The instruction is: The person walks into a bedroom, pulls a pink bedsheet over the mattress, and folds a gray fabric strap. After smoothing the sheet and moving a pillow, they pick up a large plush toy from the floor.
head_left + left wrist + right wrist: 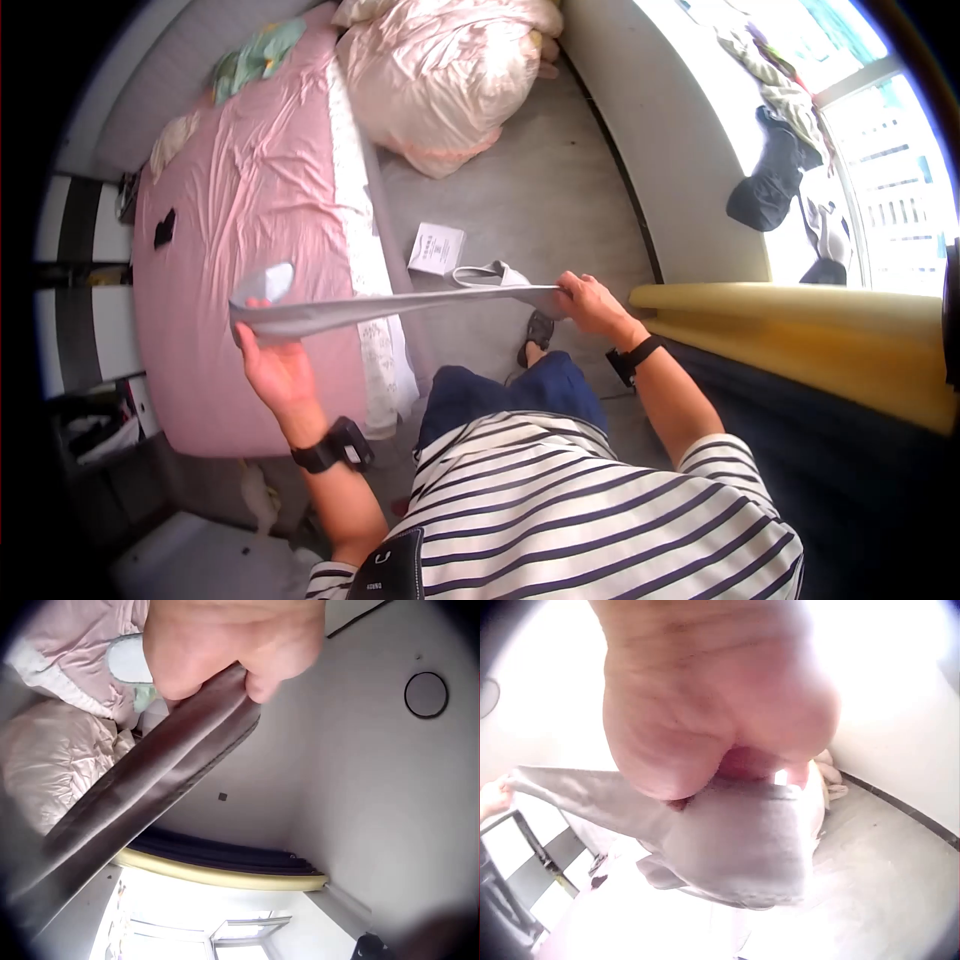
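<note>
A long piece of light grey cloth (380,306) is stretched between both hands, above the floor and the bed's edge. My left hand (278,372), palm turned up, holds its left end, where a pale flap hangs behind the fingers. In the left wrist view the cloth (150,772) runs as a folded band from between thumb and fingers. The right end is pinched by my right hand (595,303). Seen from the right wrist, a wide part of the cloth (735,840) hangs below that hand. A looped grey part (490,274) shows behind the band.
A bed with a pink sheet (240,220) lies at left. A bundled pale pink quilt (440,80) sits beyond it. On the floor is a white box (437,248). Yellow curtain (790,310) hangs at right, near a windowsill bearing dark clothing (768,190).
</note>
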### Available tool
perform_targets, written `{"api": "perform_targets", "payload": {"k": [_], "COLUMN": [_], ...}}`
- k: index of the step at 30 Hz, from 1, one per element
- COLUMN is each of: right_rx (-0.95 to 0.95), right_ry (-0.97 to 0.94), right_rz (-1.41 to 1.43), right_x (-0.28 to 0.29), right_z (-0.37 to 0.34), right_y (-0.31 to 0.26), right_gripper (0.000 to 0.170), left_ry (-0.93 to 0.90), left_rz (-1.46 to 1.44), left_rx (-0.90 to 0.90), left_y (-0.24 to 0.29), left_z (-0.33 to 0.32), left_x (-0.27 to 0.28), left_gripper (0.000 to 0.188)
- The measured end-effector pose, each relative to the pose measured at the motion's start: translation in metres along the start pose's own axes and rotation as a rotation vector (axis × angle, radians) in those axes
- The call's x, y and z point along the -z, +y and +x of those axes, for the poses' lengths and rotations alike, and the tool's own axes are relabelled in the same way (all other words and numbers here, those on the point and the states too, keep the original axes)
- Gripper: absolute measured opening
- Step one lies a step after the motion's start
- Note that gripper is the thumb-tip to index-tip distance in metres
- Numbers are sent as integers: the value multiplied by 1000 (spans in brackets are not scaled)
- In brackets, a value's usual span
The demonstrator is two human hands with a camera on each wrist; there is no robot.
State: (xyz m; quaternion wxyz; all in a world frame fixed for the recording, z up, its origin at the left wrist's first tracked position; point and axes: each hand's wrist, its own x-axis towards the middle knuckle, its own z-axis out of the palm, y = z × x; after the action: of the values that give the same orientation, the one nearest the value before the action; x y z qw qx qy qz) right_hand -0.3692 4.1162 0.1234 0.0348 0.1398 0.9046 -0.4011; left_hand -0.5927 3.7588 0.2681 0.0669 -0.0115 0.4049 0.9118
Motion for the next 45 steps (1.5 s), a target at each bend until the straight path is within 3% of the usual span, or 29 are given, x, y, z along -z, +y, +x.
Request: {"api": "perform_targets", "payload": {"k": [4, 8, 9, 12, 13, 16, 22, 28, 31, 33, 35, 37, 38, 39, 42, 45], "right_rx": [186, 278, 302, 365, 427, 252, 182, 149, 264, 495, 706, 805, 853, 786, 229, -47], "right_ry": [-215, -554, -587, -741, -702, -799, -703, -482, -398, -347, -309, -386, -428, -529, -770, -812], "right_rz": [-64, -106, -176, -212, -168, -327, -443, -528, -541, -445, -318, -139, -45, -2, 280, 915], "right_x": [3, -10, -15, -32, -30, -22, -24, -35, -31, -32, -36, -48, -51, -48, -38, -5], "right_z": [21, 31, 34, 49, 56, 78, 96, 97, 95, 92, 85, 82, 81, 77, 75, 74], "right_y": [-5, -31, -42, -55, -65, -97, -123, -141, -139, -139, -143, -147, -158, -169, -186, -203], "right_gripper": [16, 26, 34, 31, 28, 28, 29, 19, 14, 14, 16, 16, 16, 17, 21, 26], "left_ry": [162, 197, 211, 278, 305, 353, 305, 246, 232, 287, 199, 111, 195, 279, 468, 614], "left_rz": [55, 38, 45, 87, 96, 104, -11, -71, -27, 18, -83, -148, -124, -99, -16, -13], "left_rx": [-132, -145, -175, -237, -243, -317, -436, -456, -457, -463, -406, -333, -360, -389, -450, -431], "left_y": [20, 46, 55, 81, 89, 108, 132, 144, 135, 129, 124, 113, 108, 99, 92, 97], "left_z": [22, 43, 49, 66, 72, 85, 97, 101, 98, 90, 97, 107, 109, 110, 119, 128], "left_x": [-15, -3, -3, 7, 16, 41, 57, 67, 53, 32, 53, 87, 83, 79, 83, 129], "left_gripper": [30, 29, 28, 27, 27, 23, 21, 22, 25, 28, 30, 32, 32, 32, 34, 33]}}
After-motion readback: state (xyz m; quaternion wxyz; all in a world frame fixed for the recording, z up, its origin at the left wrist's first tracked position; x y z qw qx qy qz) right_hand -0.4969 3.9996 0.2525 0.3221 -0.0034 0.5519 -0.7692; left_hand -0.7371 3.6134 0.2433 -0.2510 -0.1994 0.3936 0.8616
